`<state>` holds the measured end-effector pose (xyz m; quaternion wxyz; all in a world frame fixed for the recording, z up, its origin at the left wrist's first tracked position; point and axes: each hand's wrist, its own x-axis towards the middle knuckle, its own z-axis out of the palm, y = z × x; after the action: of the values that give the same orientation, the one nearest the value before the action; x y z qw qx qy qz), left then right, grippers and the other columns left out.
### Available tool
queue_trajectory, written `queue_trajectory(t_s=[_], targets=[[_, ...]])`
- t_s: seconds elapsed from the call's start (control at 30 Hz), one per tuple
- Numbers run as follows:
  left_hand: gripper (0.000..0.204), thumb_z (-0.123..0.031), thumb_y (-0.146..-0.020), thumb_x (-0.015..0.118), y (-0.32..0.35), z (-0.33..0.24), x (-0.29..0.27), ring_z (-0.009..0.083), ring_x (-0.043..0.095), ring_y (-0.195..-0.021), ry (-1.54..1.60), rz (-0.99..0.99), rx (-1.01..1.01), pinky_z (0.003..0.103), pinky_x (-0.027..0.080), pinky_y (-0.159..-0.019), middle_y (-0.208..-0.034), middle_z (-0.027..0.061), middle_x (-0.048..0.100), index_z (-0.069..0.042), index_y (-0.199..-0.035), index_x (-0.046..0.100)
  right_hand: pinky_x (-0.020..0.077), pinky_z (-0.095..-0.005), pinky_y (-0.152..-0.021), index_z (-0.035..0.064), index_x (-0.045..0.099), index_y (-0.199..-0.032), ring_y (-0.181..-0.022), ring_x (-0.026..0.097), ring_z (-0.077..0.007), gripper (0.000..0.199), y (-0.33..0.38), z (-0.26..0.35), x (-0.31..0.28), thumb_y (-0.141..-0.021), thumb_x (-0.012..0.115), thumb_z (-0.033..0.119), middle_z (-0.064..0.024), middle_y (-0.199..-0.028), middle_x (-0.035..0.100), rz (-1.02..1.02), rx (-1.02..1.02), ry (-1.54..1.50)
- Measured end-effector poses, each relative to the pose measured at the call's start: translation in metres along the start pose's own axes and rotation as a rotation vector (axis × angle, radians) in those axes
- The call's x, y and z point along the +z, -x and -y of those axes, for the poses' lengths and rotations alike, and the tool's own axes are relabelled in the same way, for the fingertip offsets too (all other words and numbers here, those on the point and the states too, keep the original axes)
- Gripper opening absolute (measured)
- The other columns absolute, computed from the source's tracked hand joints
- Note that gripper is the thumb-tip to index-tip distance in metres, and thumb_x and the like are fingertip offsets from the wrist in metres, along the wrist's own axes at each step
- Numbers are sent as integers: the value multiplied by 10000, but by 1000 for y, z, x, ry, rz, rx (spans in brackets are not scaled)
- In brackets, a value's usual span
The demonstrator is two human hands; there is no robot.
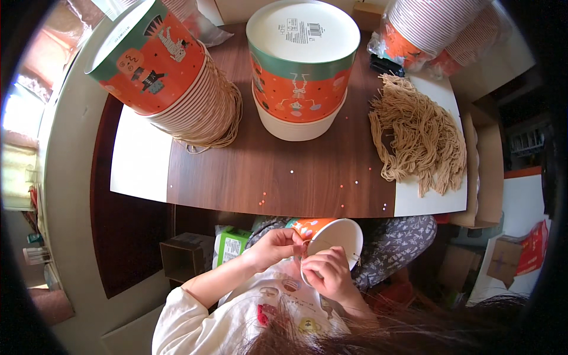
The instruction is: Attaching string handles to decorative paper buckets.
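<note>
An orange paper bucket (346,236) lies tilted in my lap, its white inside facing me. At its left rim, my left hand (278,248) is closed with thumb and fingertips pinching a thin tan cord (318,241). My right hand (328,273) is in front of the bucket's mouth, fingers curled in a pinch close to the left hand. What the right fingertips hold is too small to make out. A short bit of cord (356,258) shows at the bucket's right rim.
On the brown table (236,171) stand a tall stack of nested buckets (171,77) with cords hanging, and an upside-down bucket stack (299,89). A heap of tan cords (420,136) lies right; bagged buckets (438,29) stand behind. Small paper dots are scattered near the front edge.
</note>
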<state>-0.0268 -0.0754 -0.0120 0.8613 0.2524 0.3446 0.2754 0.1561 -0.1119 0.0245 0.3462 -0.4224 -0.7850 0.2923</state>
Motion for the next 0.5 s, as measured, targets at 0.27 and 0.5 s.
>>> queue_trajectory(t_s=[0.27,0.5], targets=[[50,-46,-834,594,1,-4,-2,65,564,-751,-167,-3,9,204,458,-689,-805,21,608,-18,-828,553,370,-325,-739,123,615,-827,-787,554,-133,106,3,0,10,-752,649,190,24,-902,603,27,-51,87],[91,-57,-830,608,3,-11,3,55,545,-724,-349,7,105,202,455,-658,-773,8,583,-5,-829,532,413,-326,-660,96,628,-829,-722,540,-202,201,-6,-12,10,-660,731,133,-6,-790,566,-85,216,43]])
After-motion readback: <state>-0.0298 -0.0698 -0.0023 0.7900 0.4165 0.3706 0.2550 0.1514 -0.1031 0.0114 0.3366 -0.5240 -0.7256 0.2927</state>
